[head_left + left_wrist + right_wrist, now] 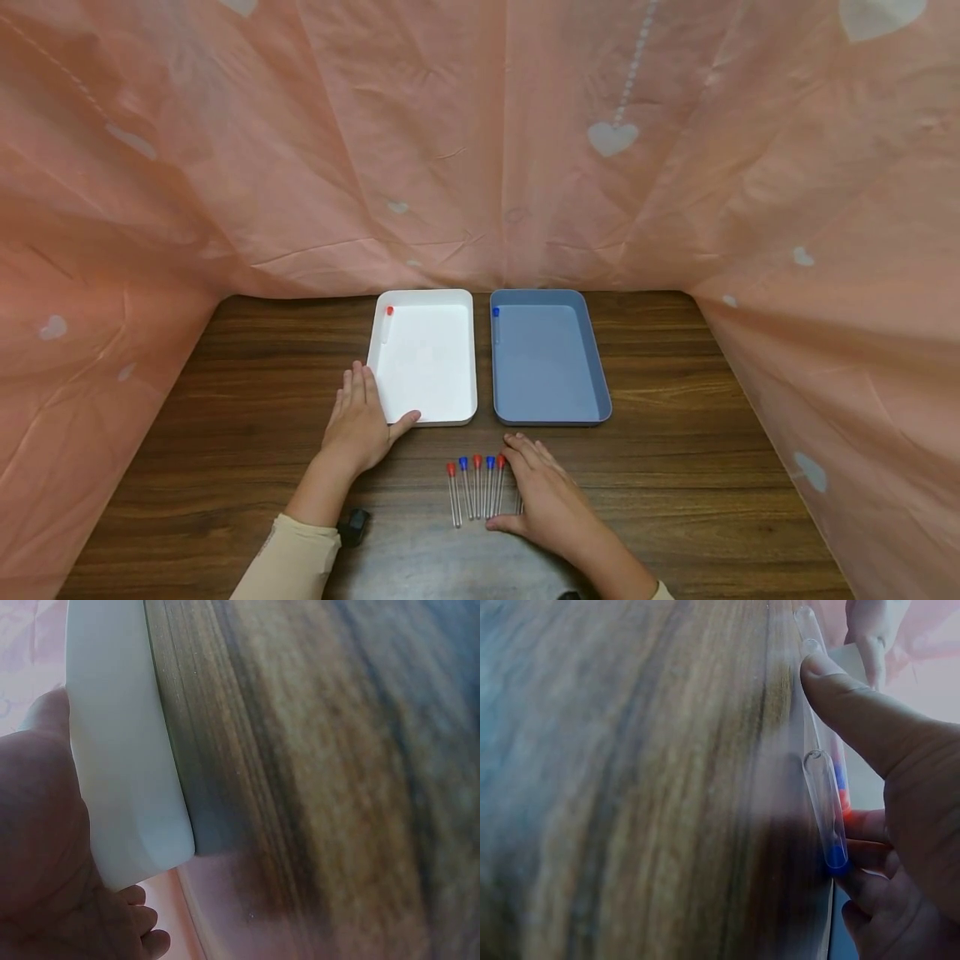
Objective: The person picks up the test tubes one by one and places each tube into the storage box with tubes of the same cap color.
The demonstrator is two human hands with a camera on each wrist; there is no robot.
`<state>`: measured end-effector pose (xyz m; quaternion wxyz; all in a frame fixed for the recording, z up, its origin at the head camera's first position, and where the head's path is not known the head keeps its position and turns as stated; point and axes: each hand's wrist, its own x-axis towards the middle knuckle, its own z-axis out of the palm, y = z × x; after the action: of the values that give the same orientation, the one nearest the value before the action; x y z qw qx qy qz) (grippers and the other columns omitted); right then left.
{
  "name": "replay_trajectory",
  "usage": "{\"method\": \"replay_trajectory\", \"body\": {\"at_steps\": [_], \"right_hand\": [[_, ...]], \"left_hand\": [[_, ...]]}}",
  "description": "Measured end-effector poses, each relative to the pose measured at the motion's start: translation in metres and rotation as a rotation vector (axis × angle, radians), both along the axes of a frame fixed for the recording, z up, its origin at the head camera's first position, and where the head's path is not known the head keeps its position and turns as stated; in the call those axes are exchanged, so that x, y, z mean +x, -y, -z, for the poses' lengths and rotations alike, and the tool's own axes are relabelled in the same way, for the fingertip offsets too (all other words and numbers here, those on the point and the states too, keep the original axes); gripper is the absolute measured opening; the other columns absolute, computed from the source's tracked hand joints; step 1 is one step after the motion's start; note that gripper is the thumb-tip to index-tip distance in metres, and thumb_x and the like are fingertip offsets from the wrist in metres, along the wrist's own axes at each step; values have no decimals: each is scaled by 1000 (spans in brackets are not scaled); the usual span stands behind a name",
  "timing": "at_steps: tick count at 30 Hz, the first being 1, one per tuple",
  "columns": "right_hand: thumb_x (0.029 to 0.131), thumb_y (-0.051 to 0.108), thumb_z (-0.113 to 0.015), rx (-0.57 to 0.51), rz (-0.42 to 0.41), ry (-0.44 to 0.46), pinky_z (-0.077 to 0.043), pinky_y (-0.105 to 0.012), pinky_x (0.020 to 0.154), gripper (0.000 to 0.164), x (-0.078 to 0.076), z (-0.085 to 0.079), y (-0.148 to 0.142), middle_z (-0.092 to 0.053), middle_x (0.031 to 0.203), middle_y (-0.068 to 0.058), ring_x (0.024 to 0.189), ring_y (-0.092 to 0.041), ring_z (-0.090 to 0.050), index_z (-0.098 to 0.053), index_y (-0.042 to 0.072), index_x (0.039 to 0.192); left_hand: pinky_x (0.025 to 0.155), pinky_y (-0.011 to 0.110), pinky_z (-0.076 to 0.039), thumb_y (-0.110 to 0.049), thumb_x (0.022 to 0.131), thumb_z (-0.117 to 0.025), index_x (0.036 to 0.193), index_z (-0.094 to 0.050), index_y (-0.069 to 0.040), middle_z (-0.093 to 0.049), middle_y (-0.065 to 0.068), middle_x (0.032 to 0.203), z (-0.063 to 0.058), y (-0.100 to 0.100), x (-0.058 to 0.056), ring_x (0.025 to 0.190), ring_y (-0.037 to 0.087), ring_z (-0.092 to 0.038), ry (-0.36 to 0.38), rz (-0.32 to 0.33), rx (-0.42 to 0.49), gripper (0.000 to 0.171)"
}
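My left hand [358, 429] rests at the near left corner of a white tray [475, 367], fingers straight along its side and thumb at the front edge. In the left wrist view the palm is against the tray's wall [124, 750]. My right hand [551, 504] lies at the right end of a row of clear test tubes [477, 492] with red and blue caps, thumb spread from loosely straight fingers. In the right wrist view one blue-capped test tube [825, 806] lies between thumb and fingers, its cap by the fingertips; no firm grip shows.
A blue-grey tray [551, 358] stands right of the white one. A red-capped test tube [389, 312] lies in the white tray, a blue-capped test tube [496, 312] in the other. Pink curtain [450, 167] encloses the wooden table [675, 467].
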<state>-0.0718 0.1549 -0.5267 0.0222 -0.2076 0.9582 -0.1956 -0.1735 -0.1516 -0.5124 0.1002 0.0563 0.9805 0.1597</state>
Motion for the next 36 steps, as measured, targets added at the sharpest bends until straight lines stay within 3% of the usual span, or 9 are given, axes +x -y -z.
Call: {"method": "replay_trajectory", "body": {"at_steps": [8,36], "right_hand": [[75,61,-94,-5,-5,-42,-41,-57,129,97,1,-1,-1,-58,159,-19,152,-41,-52,-62,-1,143],[76,62,-93,3,24,3,-34,-53,133,93,5,-24,0,-55,163,-17,157,-38,-48,-64,3,142]], "left_hand": [[137,66,-10,-71,105,-52,166,5,16,11,37,177,0,0,0,168,54,4,-6,1,-1,121],[137,66,-12,-71,104,-54,166,2,17,6,38,177,-1,0,2,167,55,1,-18,0,-9,121]]}}
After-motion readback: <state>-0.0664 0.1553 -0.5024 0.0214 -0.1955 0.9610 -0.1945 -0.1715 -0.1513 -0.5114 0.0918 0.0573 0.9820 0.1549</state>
